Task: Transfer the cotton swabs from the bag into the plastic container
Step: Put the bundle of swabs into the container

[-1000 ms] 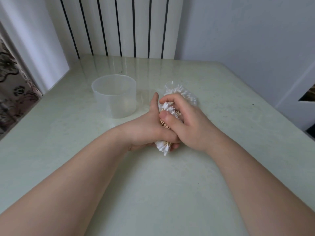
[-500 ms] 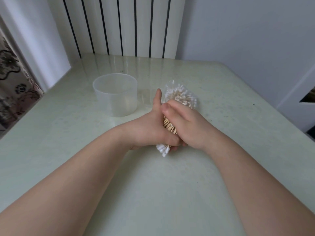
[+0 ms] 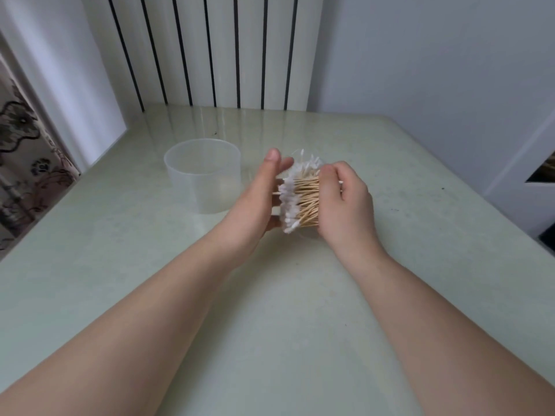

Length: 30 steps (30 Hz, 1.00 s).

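Since the table (image 3: 300, 325) is smooth, whatever slips loose would scatter over it, short of the plastic container (image 3: 186, 190), which stands apparently empty just left of the hands. The right hand (image 3: 345, 205) grips one end of the cotton swabs (image 3: 303, 202) near the table's middle, while the left hand (image 3: 255, 205), fingers straight, steadies their white tips; a slackened squeeze would fan them apart.

Swabs (image 3: 303, 202) white-tipped w/ tan sticks, container (image 3: 201, 178) frosted clear, counter (image 3: 270, 325) pale green, back panel (image 3: 210, 49) white w/ black vert. stripes, curtain (image 3: 21, 163) beige w/ dark floral print.
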Motion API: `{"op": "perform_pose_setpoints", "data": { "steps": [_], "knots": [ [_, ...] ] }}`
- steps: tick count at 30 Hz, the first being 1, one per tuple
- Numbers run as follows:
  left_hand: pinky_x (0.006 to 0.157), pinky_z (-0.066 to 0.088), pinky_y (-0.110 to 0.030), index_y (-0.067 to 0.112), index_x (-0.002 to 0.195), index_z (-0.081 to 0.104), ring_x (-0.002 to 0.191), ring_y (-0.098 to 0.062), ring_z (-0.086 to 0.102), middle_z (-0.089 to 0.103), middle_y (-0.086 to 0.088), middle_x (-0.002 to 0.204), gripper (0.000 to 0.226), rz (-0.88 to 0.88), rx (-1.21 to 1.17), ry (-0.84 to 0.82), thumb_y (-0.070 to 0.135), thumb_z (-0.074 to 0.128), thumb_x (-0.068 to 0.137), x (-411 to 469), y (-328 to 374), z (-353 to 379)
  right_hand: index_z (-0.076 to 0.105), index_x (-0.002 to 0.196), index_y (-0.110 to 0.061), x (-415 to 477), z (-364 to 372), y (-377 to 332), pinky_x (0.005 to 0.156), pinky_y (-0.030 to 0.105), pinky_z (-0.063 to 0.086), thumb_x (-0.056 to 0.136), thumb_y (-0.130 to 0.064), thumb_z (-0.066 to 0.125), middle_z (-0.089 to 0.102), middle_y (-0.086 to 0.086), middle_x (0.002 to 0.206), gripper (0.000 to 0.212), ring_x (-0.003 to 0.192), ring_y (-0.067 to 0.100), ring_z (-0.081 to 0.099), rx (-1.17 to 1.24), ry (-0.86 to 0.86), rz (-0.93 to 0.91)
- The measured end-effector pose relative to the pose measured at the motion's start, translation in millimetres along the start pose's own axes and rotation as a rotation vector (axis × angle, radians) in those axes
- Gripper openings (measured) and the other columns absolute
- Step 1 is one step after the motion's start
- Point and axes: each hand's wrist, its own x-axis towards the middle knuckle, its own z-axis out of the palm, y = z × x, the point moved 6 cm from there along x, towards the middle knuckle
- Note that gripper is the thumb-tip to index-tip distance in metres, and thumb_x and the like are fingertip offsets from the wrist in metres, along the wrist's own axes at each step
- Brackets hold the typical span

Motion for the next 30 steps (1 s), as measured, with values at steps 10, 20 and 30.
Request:
{"op": "perform_pose_setpoints", "data": {
  "steps": [10, 20, 30],
  "knots": [
    [0.069, 0.06, -0.031, 0.013, 0.108, 0.073, 0.091, -0.025, 0.075, 0.078, -0.009, 0.103, 0.06, 0.118, -0.266, 0.277, 0.045, 0.021, 0.11, 2.0, -4.4, -6.6, 0.064, 0.094, -0.031, -16.5, 30.2, -1.3, 0.067, 0.054, 0.057, 0.094, -0.051, 0.037, 0.067, -0.005, 0.075, 0.034, 0.077, 0.024, 0.067, 0.014, -0.174, 0.039],
    [0.075, 0.057, -0.033, 0.017, 0.086, 0.08, 0.082, -0.025, 0.074, 0.078, -0.007, 0.087, 0.062, 0.125, -0.184, 0.332, 0.037, 0.026, 0.11, -3.6, -5.1, -15.0, 0.058, 0.091, -0.022, -24.3, 31.8, -9.9, 0.067, 0.047, 0.055, 0.093, -0.053, 0.035, 0.068, -0.003, 0.075, 0.039, 0.073, 0.023, 0.067, -0.059, -0.121, -0.058],
    [0.067, 0.057, -0.032, 0.016, 0.097, 0.073, 0.077, -0.022, 0.07, 0.076, -0.006, 0.091, 0.038, 0.07, 0.053, 0.399, 0.026, 0.037, 0.103, -8.3, 23.9, -31.9, 0.055, 0.076, -0.027, -12.2, 19.1, -27.8, 0.061, 0.041, 0.055, 0.1, -0.04, 0.049, 0.063, -0.004, 0.065, 0.028, 0.066, 0.02, 0.064, -0.023, -0.086, -0.019]
  ]
}}
